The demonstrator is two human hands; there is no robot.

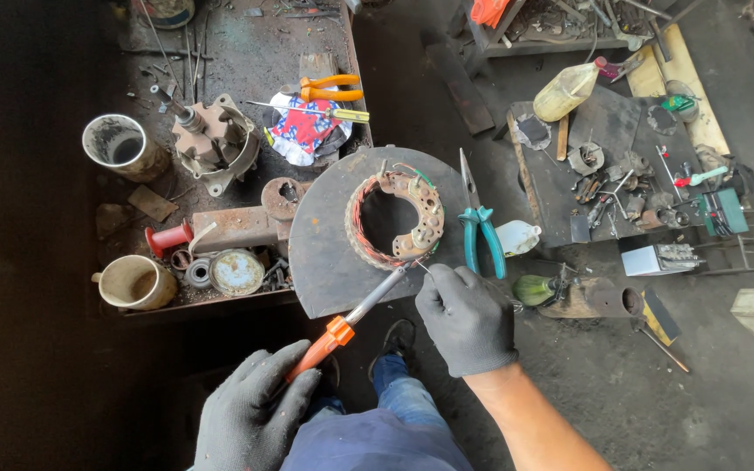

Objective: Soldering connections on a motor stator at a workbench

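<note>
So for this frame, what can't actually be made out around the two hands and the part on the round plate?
Head view, the only one:
- Whether the soldering iron tip touches the stator ring: too small to tell.
- What the right hand pinches, perhaps a thin wire: too thin, hidden by its fingers.
- Left hand: wrist cut off by the bottom edge.
- Round plate: its support is hidden beneath it.
- Left of the bench: lost in shadow.
</note>
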